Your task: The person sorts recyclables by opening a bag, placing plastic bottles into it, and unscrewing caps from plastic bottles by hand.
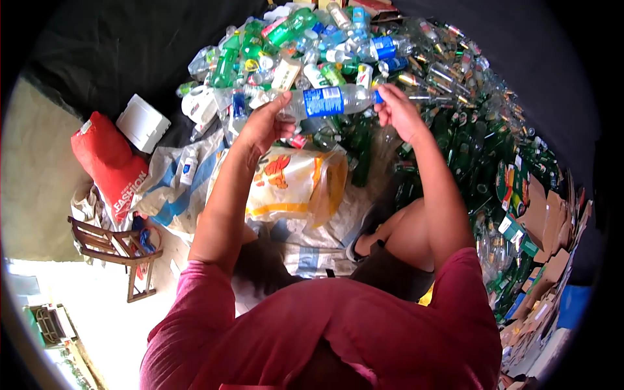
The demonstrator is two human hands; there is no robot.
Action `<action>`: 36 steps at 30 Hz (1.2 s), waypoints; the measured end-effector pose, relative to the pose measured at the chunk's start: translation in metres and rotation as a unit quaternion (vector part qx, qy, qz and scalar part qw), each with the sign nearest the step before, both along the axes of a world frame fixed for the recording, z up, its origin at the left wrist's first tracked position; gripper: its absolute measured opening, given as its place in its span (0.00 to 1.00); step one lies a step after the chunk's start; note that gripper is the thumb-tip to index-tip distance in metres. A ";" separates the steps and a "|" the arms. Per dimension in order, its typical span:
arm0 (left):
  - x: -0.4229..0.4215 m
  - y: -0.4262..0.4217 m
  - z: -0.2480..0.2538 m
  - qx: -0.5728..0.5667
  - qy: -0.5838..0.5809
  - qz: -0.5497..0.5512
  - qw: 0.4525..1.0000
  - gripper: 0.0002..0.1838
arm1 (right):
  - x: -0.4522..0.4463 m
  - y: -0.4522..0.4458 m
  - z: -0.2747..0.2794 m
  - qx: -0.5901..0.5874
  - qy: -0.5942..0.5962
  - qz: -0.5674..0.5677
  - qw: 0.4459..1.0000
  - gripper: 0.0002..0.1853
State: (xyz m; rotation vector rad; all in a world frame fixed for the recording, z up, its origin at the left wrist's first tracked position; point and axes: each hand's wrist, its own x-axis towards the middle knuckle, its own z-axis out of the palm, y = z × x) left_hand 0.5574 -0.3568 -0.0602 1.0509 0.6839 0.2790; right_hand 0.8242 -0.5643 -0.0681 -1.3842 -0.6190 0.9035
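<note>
A clear plastic bottle (354, 99) with a blue label lies sideways between my two hands, in front of the bottle heap. Around its base end my left hand (265, 122) is closed. The fingers of my right hand (399, 112) pinch the blue cap at the other end. Below the bottle, a white and yellow printed sack (279, 188) stands between my arms, with an orange-red picture on its side. What is inside the sack is hidden from here.
A heap of plastic bottles (289, 29) rises ahead, with green glass bottles (448, 143) to the right. Flattened cardboard (546, 214) is stacked at the far right. On the left are a red bag (107, 156), a white foam box (143, 123) and a wooden chair (117, 244).
</note>
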 end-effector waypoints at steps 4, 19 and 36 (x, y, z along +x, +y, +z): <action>0.003 -0.008 -0.002 0.014 -0.013 0.021 1.000 0.33 | 0.003 -0.001 0.004 0.012 -0.005 0.006 1.000 0.17; 0.006 -0.023 0.002 0.186 -0.064 0.014 0.980 0.42 | -0.006 -0.006 0.009 -0.079 0.121 -0.039 0.989 0.18; 0.025 -0.067 -0.070 0.268 0.122 -0.054 0.954 0.60 | 0.037 -0.024 0.005 -0.174 -0.048 -0.213 0.960 0.21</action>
